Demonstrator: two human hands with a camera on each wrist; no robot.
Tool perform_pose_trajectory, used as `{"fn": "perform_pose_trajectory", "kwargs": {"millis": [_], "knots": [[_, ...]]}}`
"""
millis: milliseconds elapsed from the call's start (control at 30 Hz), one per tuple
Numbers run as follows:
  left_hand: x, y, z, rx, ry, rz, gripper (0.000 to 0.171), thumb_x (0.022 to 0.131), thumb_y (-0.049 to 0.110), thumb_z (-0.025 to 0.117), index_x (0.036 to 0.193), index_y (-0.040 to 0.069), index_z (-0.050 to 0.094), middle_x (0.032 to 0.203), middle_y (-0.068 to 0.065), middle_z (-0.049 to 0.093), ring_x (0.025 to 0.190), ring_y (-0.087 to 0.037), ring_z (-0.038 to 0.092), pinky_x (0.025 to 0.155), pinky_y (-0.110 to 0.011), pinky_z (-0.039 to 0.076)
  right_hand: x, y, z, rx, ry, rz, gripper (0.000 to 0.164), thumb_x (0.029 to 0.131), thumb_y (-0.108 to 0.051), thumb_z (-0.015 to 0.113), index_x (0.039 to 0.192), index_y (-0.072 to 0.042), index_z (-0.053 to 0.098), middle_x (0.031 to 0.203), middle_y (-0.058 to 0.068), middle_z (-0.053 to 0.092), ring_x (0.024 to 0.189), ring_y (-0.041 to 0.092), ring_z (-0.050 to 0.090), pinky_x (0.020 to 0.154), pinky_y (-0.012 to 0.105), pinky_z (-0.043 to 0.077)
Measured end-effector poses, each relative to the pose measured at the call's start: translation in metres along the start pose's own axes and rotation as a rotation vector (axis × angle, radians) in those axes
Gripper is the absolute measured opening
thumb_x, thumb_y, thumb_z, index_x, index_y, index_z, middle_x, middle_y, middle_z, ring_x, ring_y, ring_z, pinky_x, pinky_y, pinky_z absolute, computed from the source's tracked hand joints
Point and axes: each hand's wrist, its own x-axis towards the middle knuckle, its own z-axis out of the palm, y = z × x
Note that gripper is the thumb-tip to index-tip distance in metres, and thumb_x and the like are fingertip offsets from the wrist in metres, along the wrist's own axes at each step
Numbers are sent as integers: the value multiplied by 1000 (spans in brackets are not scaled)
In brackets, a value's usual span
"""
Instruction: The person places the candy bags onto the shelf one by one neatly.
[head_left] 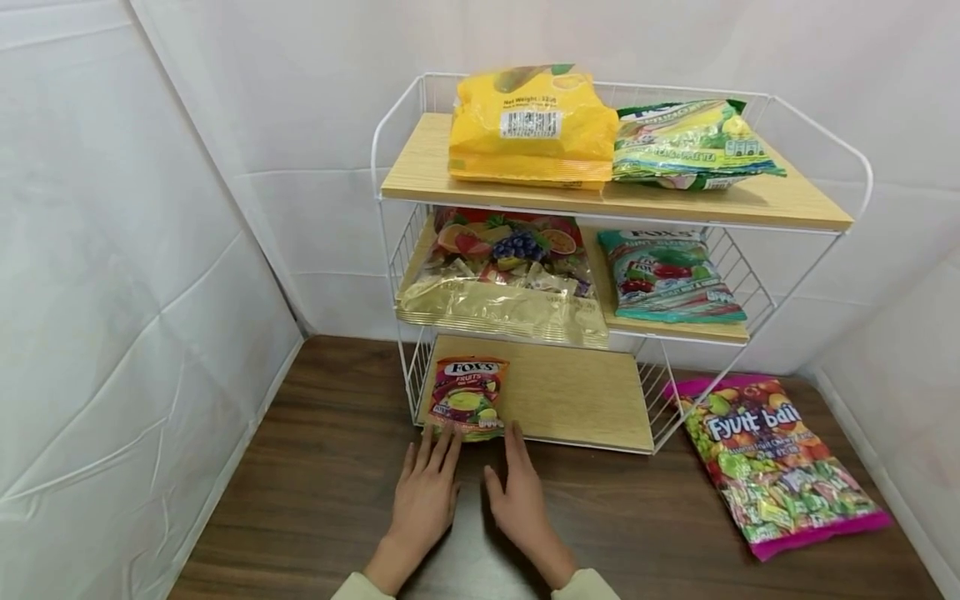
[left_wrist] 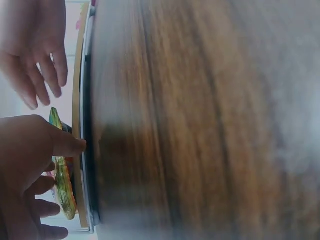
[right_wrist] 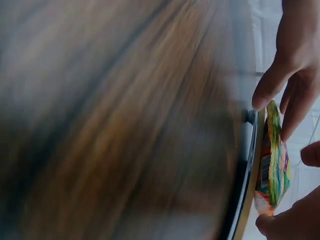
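Observation:
A small Fox's Fruits candy bag [head_left: 467,392] lies on the left part of the rack's bottom shelf [head_left: 577,392]. My left hand [head_left: 427,492] reaches to its front edge, fingers extended, fingertips at the bag's lower left. Beside the lower right corner of the bag is my right hand [head_left: 521,500], its fingers also straight. The left wrist view has the left hand [left_wrist: 25,165] close up, with the green-yellow bag edge [left_wrist: 64,187] behind its fingers. In the right wrist view, the right hand [right_wrist: 295,220] is near one end of the bag [right_wrist: 274,155].
The white wire rack [head_left: 378,158] holds a yellow bag [head_left: 532,125] and a green bag [head_left: 690,146] on top. On its middle shelf lie a gold-edged fruit candy bag [head_left: 510,283] and a teal Fox's bag [head_left: 671,275]. A pink-edged bag [head_left: 780,458] lies on the table at right.

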Motion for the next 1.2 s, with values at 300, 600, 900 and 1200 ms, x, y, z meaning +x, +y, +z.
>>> {"fn": "perform_pose_trajectory", "kwargs": {"millis": [300, 600, 900, 1200], "knots": [[-2, 2, -4, 1, -26, -45, 71, 84, 24, 73, 144, 3, 41, 151, -14, 33, 136, -35, 33, 105, -50, 34, -2, 4, 0, -565, -70, -351, 71, 89, -16, 67, 144, 10, 31, 152, 26, 23, 140, 42, 18, 108, 51, 28], [-1, 0, 0, 1, -11, -18, 75, 81, 22, 77, 143, 1, 42, 151, -17, 32, 136, -36, 33, 106, -48, 33, 0, 6, 2, -657, -116, -338, 70, 91, -19, 63, 146, 8, 29, 153, 24, 22, 141, 39, 17, 109, 50, 27], [7, -3, 4, 4, 29, -8, 77, 76, 21, 81, 141, 1, 45, 149, -17, 36, 133, -38, 37, 104, -49, 35, 8, 6, 1, -644, -112, -342, 71, 89, -18, 67, 143, 11, 32, 150, 27, 25, 139, 42, 20, 107, 52, 29], [13, -3, 5, -24, 18, -26, 77, 76, 21, 80, 141, 1, 45, 149, -17, 36, 134, -38, 35, 104, -50, 35, 13, 7, 2, -635, -157, -309, 72, 90, -18, 65, 144, 11, 29, 152, 28, 21, 140, 43, 17, 108, 51, 28]]}}
